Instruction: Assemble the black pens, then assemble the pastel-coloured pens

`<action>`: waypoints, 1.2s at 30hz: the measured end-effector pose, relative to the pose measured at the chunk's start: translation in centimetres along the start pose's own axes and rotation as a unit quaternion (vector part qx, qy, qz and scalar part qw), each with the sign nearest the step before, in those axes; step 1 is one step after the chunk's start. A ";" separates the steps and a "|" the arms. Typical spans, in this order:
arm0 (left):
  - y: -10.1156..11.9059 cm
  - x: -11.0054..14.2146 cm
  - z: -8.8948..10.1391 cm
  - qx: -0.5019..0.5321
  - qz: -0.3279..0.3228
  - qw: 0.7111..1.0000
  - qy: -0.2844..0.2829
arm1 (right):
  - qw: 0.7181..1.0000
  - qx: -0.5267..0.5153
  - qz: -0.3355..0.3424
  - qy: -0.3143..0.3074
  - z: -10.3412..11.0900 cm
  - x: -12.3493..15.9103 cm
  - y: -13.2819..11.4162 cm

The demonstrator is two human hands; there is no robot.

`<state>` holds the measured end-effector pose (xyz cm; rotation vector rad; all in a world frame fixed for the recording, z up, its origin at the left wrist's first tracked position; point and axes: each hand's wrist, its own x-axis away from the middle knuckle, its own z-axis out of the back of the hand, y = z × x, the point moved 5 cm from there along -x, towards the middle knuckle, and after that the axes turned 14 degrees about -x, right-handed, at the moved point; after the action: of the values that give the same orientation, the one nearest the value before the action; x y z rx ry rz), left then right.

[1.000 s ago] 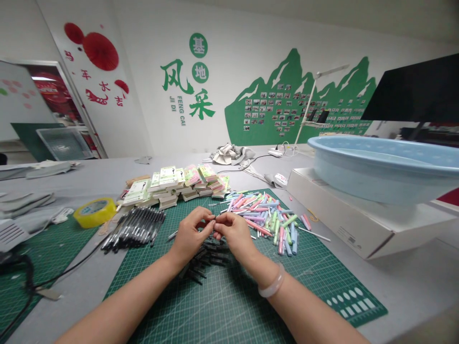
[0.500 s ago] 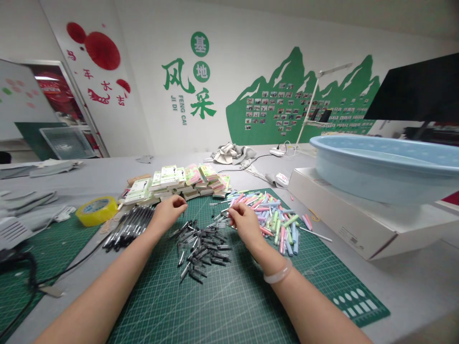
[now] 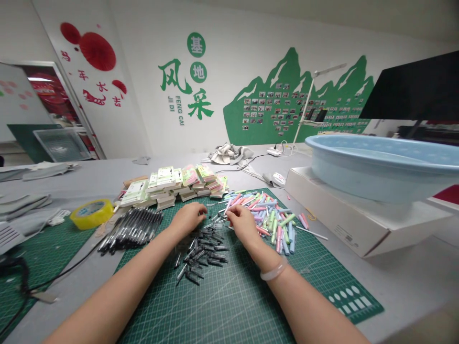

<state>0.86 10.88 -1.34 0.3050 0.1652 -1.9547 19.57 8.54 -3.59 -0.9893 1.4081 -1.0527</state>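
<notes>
Black pen pieces (image 3: 199, 258) loose on mat, both hands at the pile's far end

Left hand (image 3: 190, 219): palm down over the far left of the pile, fingers bent, wrist low, forearm slanting in from lower left. Grip state: can't tell, fingertips partly hidden.

Right hand (image 3: 243, 220): just right of the pile, at the near left edge of the coloured tubes (image 3: 274, 220). Fingers curled, thumb and index drawn close. Can't tell if anything sits between them. Pale, smooth bracelet (image 3: 274, 270) on that wrist. Hands apart, pile's far end between them.

Pieces: short, slim, glossy, black with clear sections, lying at mixed angles. Tubes: smooth pastel cylinders in pink, blue, green and lilac, heaped. Long pens (image 3: 134, 229), dark and clear, lie side by side left of the left hand. Yellow tape roll (image 3: 91, 212) beyond them on the left. Small printed packs (image 3: 165, 179) stacked behind.

Surface: green cutting mat (image 3: 222, 306), white grid, on a grey desk (image 3: 405, 277). Right side: white carton (image 3: 326, 215) with a round blue basin (image 3: 380, 167) on top.

Room: white wall (image 3: 143, 28), green mountain mural (image 3: 287, 102) with small photos, dark screen (image 3: 412, 88) upper right.
</notes>
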 end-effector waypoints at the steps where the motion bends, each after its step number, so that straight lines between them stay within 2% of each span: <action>1: 1.0 -0.4 -0.3 0.007 -0.020 1.000 -0.009 | 1.000 0.007 0.006 -0.002 0.0 0.0 0.1; 5: 3.2 -1.2 -1.3 0.021 -0.049 0.998 -0.018 | 0.999 0.033 0.034 0.002 0.1 -0.1 0.2; 10: 3.1 -1.2 -1.4 0.018 -0.045 0.999 -0.020 | 0.997 0.069 0.047 0.004 0.2 0.0 -0.3; 14: 2.5 -0.6 -0.6 0.023 -0.039 0.999 -0.016 | 0.990 0.120 0.057 -0.051 -0.7 0.6 -0.6; 18: 2.3 0.3 0.2 0.068 -0.033 0.997 -0.007 | 0.968 0.194 0.100 -0.119 -2.0 1.6 -0.8; 22: 1.0 1.0 0.7 0.191 0.043 0.981 0.000 | 0.952 0.238 0.123 -0.145 -2.5 2.0 -0.7; 24: 0.7 1.2 0.6 0.294 0.070 0.953 -0.029 | 0.957 0.223 0.123 -0.137 -2.4 2.0 -0.8; 27: 1.3 1.5 0.7 0.405 0.059 0.911 -0.058 | 0.973 0.156 0.112 -0.130 -2.6 1.9 -1.1; 30: 2.4 1.7 1.0 0.411 0.037 0.910 -0.031 | 0.989 0.038 0.024 -0.139 -3.2 1.9 -0.5; 33: 3.2 1.6 1.1 0.416 0.034 0.909 -0.016 | 0.987 -0.083 -0.069 -0.120 -3.5 1.9 0.3; 35: 3.3 1.4 0.9 0.426 0.037 0.904 -0.028 | 0.984 -0.128 -0.083 -0.095 -3.3 1.7 0.6; 36: 3.1 1.3 0.8 0.411 0.039 0.910 -0.027 | 0.984 -0.137 -0.078 -0.082 -3.1 1.6 0.7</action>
<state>3.13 8.35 -0.83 0.7869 -0.7218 -1.8583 16.35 7.43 -4.55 -1.3743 1.3780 -0.8812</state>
